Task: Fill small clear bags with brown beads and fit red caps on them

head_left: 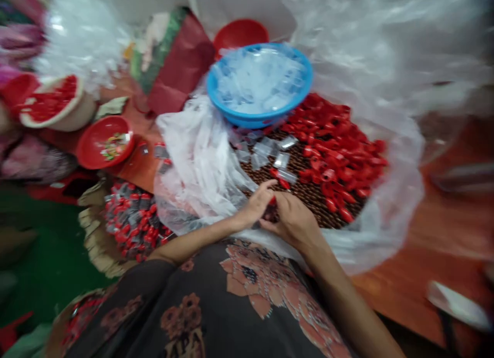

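Observation:
My left hand [252, 206] and my right hand [295, 219] meet just above the near edge of a woven brown tray [314, 206]. Between their closed fingers a bit of a small red plastic piece [272, 199] shows; the fingers hide most of it. Just beyond the fingertips lie several clear plastic sleeves [281, 160] and a loose red piece [283, 183]. A heap of glossy red plastic pieces [335, 152] covers the tray's right side. Clear plastic sheeting [401, 214] surrounds the tray.
A blue basin [258, 122] full of clear sleeves stands at the tray's back. To the left are a red bowl [83, 147] with small coloured bits and a whitish tub [79, 111] of red pieces. Below them, a sack [90, 245] holds red-and-clear pieces.

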`<act>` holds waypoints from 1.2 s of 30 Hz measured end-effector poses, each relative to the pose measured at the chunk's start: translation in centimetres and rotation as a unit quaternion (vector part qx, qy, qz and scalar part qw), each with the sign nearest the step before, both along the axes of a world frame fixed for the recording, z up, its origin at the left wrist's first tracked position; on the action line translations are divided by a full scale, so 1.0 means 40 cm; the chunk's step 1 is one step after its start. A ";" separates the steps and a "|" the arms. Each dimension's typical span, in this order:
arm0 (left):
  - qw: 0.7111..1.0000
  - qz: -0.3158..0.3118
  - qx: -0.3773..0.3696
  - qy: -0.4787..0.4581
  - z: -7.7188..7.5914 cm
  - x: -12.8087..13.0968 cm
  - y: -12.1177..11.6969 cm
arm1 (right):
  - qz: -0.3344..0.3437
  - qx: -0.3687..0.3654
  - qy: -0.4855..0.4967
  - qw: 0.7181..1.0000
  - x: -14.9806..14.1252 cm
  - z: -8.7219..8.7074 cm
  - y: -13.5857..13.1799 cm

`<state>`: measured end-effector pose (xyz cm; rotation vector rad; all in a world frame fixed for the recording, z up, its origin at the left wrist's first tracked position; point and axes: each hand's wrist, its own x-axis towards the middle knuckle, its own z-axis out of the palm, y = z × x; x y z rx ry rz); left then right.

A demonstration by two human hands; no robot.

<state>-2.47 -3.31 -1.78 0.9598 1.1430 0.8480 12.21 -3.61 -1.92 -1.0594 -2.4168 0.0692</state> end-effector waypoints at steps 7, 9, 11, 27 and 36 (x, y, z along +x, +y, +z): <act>0.997 0.053 -0.003 -0.055 -0.033 -0.061 -0.051 | 0.099 0.069 0.000 0.993 -0.061 -0.023 0.022; 0.993 0.078 -0.032 -0.080 -0.040 -0.078 -0.057 | 0.112 0.037 0.012 0.993 -0.080 -0.024 0.022; 0.986 0.095 -0.057 -0.121 -0.039 -0.091 -0.056 | 0.099 -0.008 0.037 0.994 -0.097 -0.025 0.020; 0.983 0.046 0.007 -0.176 -0.005 -0.097 -0.036 | -0.002 -0.151 0.166 0.974 -0.077 -0.040 0.011; 0.997 0.022 0.041 -0.062 0.014 -0.105 -0.058 | -0.003 -0.120 0.068 0.990 -0.059 -0.034 0.010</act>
